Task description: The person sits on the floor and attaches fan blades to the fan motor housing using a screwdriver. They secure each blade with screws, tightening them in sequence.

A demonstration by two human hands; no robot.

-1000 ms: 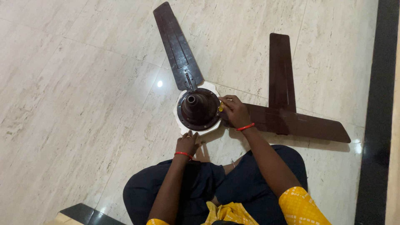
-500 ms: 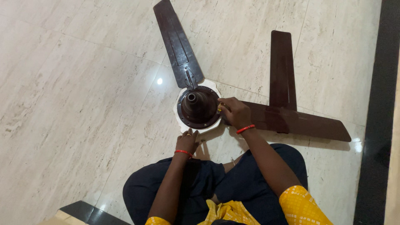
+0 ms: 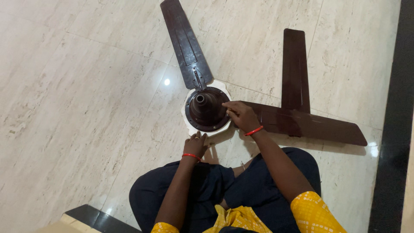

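This looks like a room in a home: a polished cream marble floor [image 3: 86, 86] with a black border strip [image 3: 390, 129], where a person sits beside a brown ceiling fan [image 3: 207, 110].

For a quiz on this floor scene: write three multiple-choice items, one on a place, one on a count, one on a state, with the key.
1. Where does the right hand rest?
A. on the right side of the fan motor housing
B. flat on the floor tiles
C. on the tip of the far blade

2. How many brown fan blades show?
A. one
B. three
C. five

3. How does the loose blade lie?
A. fixed to the motor housing
B. standing upright against a wall
C. flat on the floor, its near end on or against the blade by the right hand

Key: 1 A, the fingers meet the housing's right rim. 2 B, the upper blade, the loose blade and the right one. 3 C, its end stops well short of the housing. The left hand touches the housing's pale base.
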